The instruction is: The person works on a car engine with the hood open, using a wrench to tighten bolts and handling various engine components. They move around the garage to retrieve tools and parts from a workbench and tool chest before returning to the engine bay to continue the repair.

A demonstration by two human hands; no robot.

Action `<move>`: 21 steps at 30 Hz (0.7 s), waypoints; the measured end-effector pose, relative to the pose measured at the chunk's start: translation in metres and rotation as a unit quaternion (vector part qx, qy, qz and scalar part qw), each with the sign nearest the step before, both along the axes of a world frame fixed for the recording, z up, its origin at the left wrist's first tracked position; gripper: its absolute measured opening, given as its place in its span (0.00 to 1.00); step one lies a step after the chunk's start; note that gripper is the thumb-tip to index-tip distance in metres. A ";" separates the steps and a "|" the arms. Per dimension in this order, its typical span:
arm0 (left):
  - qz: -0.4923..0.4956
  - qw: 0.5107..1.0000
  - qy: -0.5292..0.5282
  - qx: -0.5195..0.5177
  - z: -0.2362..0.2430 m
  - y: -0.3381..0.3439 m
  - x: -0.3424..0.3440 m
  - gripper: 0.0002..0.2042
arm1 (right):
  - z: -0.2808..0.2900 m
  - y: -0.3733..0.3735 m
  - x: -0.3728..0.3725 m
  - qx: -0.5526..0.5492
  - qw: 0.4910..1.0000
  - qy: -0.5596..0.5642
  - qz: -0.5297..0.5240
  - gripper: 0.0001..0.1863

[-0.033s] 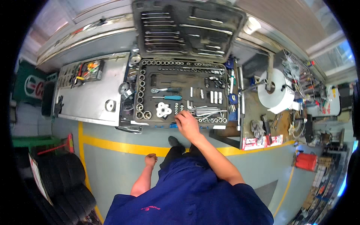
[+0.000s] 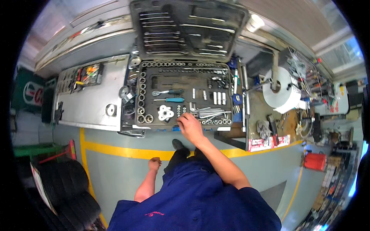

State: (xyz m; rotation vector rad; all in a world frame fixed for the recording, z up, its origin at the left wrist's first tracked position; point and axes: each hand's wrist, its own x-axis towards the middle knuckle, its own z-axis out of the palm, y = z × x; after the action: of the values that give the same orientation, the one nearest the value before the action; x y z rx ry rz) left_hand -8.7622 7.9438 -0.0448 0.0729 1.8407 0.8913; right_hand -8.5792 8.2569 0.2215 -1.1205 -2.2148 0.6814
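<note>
A black tool case (image 2: pixel 154 81) lies open, with chrome sockets, a ratchet (image 2: pixel 166 92), a blue-handled screwdriver (image 2: pixel 169 100) and hex keys (image 2: pixel 208 112) in its base. My right hand (image 2: pixel 189 126) is at the base's front edge, fingers bent and drawn together beside a double row of small sockets (image 2: pixel 181 110). What its fingertips hold, if anything, is hidden. To their left a white three-lobed part (image 2: pixel 165 112) rests on the case. Low in front of my body hangs my left hand (image 2: pixel 155 164), loosely closed, with nothing seen in it.
Combination wrenches (image 2: pixel 160 34) sit in the raised lid. A metal bench top (image 2: pixel 90 106) at left carries a tool tray (image 2: pixel 90 74) and a ring-shaped part (image 2: pixel 111 110). At right stands a big white paper roll (image 2: pixel 274 96). Stacked tyres (image 2: pixel 65 188) are at lower left.
The view has shifted a little, so the case and benches appear slightly farther left. My right hand remains at the case's front edge, and my left hand still hangs low.
</note>
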 end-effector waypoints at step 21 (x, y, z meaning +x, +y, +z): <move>-0.242 0.969 -0.003 -0.044 0.024 0.045 0.063 0.11 | 0.008 -0.109 0.198 -0.064 0.985 0.126 -0.094 0.08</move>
State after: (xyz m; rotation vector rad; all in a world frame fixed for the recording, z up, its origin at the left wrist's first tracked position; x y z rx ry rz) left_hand -8.6991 7.9891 -0.0205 0.4440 1.7448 0.4644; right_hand -8.3817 8.1483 0.2299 -1.2152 -1.8486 0.8423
